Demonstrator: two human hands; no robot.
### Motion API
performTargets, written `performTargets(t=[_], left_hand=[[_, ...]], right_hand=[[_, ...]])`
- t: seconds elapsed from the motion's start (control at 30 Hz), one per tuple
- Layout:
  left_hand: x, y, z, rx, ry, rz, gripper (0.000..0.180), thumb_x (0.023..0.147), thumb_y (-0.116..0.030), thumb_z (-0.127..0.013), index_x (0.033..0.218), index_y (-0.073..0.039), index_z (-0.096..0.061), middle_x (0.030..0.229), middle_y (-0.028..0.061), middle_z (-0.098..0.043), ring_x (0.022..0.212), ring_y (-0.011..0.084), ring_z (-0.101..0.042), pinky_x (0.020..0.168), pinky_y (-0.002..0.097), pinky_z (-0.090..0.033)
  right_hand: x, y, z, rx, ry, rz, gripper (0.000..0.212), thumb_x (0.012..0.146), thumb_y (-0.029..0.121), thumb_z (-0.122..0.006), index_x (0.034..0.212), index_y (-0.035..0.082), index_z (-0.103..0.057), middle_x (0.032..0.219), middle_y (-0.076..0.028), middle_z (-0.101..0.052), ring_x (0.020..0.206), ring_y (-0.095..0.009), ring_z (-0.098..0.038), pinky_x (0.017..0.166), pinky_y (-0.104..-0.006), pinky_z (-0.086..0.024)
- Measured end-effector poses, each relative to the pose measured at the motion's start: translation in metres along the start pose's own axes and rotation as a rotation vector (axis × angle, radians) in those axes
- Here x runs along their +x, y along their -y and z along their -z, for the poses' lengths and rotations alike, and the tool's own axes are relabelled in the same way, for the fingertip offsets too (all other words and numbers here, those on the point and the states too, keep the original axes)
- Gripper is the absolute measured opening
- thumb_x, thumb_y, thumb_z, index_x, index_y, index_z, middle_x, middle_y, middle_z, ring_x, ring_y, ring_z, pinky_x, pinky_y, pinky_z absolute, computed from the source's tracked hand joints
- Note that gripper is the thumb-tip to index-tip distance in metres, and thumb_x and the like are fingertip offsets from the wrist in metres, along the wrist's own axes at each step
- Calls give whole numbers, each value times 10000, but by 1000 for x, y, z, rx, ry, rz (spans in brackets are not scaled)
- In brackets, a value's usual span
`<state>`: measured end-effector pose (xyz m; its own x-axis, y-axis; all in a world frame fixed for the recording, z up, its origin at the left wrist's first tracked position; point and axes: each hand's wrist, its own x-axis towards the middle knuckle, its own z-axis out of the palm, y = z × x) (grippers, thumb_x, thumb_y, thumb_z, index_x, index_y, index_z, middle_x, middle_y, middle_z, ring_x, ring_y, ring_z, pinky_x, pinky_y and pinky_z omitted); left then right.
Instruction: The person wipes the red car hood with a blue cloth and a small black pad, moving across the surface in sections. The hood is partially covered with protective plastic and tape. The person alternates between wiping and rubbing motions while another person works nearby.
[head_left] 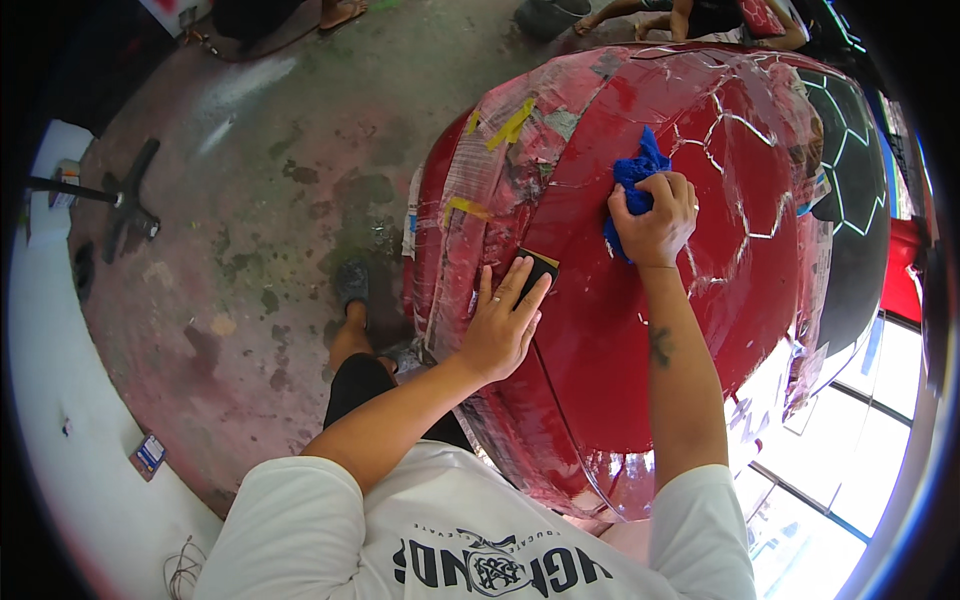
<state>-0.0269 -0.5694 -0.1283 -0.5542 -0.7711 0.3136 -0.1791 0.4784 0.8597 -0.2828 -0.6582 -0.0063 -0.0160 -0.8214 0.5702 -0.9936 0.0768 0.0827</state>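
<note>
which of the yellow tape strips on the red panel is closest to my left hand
The lower yellow tape strip, just above the left hand; the upper yellow strip sits farther up.

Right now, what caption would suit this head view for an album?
Left hand presses a dark sanding pad on a red car panel; right hand grips a blue cloth.
</note>
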Motion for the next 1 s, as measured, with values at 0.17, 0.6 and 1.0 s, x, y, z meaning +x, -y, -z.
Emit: performTargets(t=[0.17, 0.6, 1.0], left_hand=[[-7, -3, -2, 64, 25, -22, 587, 1057, -134, -603, 1626, -91, -465, 1665, 316, -395, 1581, 464, -363, 1267, 729, -124], [-10, -5, 8, 149, 97, 44, 550, 1089, -270, -553, 1635, -245, -492, 1694, 321, -359, 1578, 502, -303, 1218, 622, -199], [39, 5, 12, 136, 144, -10, 589, 1115, -293, -518, 1690, -265, -390, 1716, 351, -282, 1626, 540, -170, 1265, 686, -85]], right_hand=[[-8, 0, -4, -7, -18, -48, 258, 722, 296, -883, 831, 155, -697, 1028, -83, -667, 971, -321, -640, 827, -477, -504], [-10, 1, -6, -43, 0, -63, 269, 746, 332, -880, 870, 162, -712, 1065, -76, -671, 989, -319, -640, 854, -486, -510], [-9, 1, -6, -49, -29, -46, 270, 750, 337, -882, 880, 164, -720, 1075, -80, -675, 988, -317, -642, 851, -484, -510]])
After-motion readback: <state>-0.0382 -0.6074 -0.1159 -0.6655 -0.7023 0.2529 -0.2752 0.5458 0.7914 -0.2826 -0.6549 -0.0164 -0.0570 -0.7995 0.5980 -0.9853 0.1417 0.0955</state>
